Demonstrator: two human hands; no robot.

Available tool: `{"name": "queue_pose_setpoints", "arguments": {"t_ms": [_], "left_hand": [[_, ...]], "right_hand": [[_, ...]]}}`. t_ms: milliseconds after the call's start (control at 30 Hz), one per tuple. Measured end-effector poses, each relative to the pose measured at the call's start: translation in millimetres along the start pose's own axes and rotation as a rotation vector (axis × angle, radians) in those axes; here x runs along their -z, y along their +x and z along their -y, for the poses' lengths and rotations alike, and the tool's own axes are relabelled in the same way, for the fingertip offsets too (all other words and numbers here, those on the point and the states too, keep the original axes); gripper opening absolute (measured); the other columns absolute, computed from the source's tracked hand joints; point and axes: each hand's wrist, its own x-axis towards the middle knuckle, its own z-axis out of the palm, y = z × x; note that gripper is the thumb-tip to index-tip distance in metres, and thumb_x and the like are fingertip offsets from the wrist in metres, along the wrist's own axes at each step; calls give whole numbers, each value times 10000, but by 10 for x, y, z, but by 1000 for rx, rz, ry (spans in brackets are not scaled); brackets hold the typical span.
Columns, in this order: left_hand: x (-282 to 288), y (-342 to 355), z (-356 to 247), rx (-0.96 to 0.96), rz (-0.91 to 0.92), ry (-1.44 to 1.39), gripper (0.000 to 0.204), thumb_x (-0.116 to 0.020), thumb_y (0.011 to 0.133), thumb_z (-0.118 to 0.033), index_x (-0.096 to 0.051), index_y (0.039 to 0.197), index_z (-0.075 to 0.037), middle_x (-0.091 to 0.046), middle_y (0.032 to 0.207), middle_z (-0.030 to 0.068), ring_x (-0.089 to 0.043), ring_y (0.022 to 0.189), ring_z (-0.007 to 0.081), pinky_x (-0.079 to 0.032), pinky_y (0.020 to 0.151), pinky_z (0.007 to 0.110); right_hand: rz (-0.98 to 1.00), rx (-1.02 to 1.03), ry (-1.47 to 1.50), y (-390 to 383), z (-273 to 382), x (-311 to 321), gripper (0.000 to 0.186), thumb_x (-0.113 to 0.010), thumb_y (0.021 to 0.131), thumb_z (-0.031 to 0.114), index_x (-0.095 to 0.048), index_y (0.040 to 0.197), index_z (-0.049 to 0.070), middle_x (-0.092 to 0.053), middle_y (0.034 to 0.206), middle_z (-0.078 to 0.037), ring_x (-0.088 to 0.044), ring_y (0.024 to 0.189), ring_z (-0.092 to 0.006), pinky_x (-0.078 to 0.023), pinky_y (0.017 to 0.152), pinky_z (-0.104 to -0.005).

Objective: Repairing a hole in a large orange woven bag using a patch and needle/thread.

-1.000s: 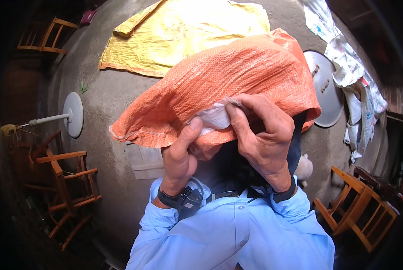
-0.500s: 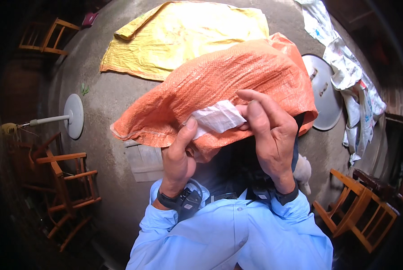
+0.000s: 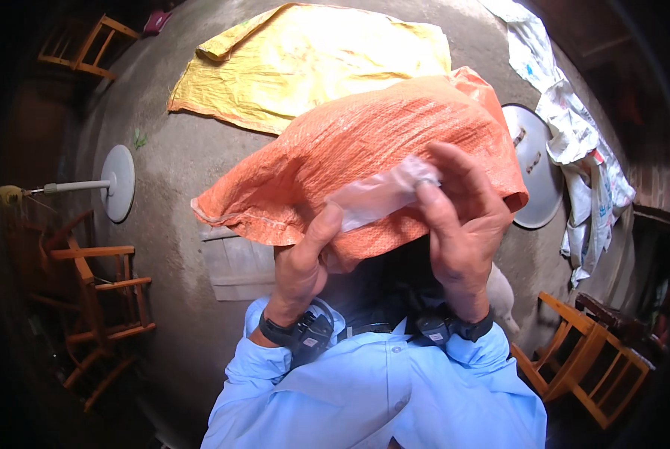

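An orange woven sack [image 3: 380, 123] lies across my lap and spreads out in front of me, its tapered corner pointing left. Over it I hold a thin white strip of crinkled sheet [image 3: 380, 196]; whether it is plastic or paper I cannot tell. Its left end is pinched under the thumb of my left hand [image 3: 299, 266], whose other fingers are hidden below. At the strip's right end, the thumb and fingers of my right hand [image 3: 466, 232] are closed on it, slightly blurred. Both wrists wear dark bands with small devices.
A yellow sack [image 3: 327, 71] is spread on the concrete floor beyond. To the right lie a round metal lid [image 3: 537, 179] and crumpled white sacks [image 3: 574, 135]. Wooden chairs stand at left [image 3: 107, 288] and right [image 3: 586, 363], near a round grey base on a pole [image 3: 118, 183].
My right hand has shifted slightly right and pulled the white strip out longer and flatter. My left hand has barely moved and keeps its hold.
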Motion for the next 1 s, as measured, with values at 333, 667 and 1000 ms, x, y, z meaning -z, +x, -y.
{"name": "queue_pose_setpoints", "arguments": {"t_ms": [333,667,1000], "left_hand": [[-2,25,-12,22,-54,-40,514,-597,1041,-185,-399,1475,6,-553,1398,141,-615,1215,217,-529,1010,359],[-40,-9,-21,3,-11,46,522,-590,1045,-294,-453,1444,15,-626,1283,140,-645,1120,207,-534,945,356],[183,-51,-1,337,189,110,385,-602,1051,-349,-640,1268,-33,-594,920,-53,-485,722,29,-355,614,178]], "right_hand": [[447,-199,-178,127,504,311,491,-729,844,-89,-583,1313,-88,-730,963,-124,-711,857,-134,-573,758,-236],[460,-87,-384,191,312,11,501,-767,820,-67,-611,1292,-8,-704,895,-67,-695,766,-90,-554,658,-228],[465,61,-515,202,245,-61,555,-724,848,-126,-557,1370,-41,-654,908,-51,-649,752,-63,-504,619,-192]]}}
